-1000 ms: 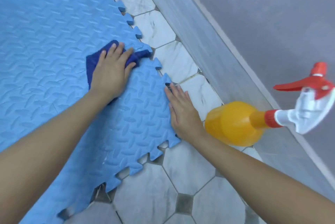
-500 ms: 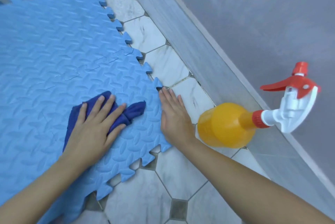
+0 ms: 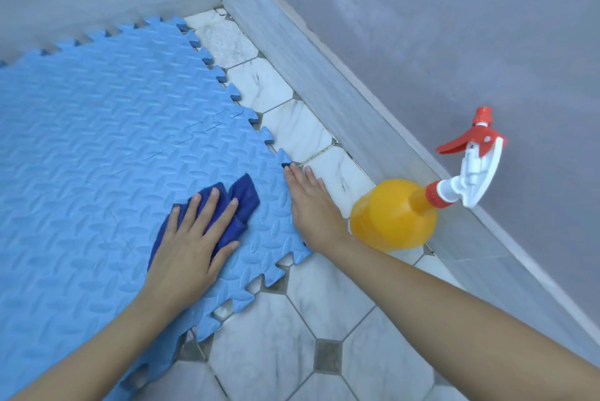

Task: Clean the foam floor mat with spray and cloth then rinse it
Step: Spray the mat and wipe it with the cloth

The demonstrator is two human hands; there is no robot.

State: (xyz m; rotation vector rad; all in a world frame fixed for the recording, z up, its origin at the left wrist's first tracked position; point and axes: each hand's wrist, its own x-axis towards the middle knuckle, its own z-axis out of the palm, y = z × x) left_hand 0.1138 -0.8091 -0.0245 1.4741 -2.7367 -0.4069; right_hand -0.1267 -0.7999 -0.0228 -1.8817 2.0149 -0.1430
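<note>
A light blue foam mat [image 3: 97, 147] with toothed edges and a raised pattern covers the left of the tiled floor. On its near right part lies a dark blue cloth [image 3: 242, 197]. My left hand [image 3: 191, 245] presses flat on the cloth with fingers spread. My right hand [image 3: 313, 209] lies flat, fingers together, along the mat's right edge, partly on the mat and partly on the tile. A yellow spray bottle [image 3: 394, 215] with a red and white trigger head stands on the floor just right of my right hand, untouched.
White marble-look tiles [image 3: 292, 131] with grey insets run in a strip between the mat and a grey skirting board [image 3: 324, 82] below a grey wall. Another wall closes the far side, forming a corner [image 3: 220, 8].
My left hand drew the cloth from the mat's far right edge back toward me, then shifted it slightly right. My right hand stayed on the mat's edge. The view tilted up toward the corner.
</note>
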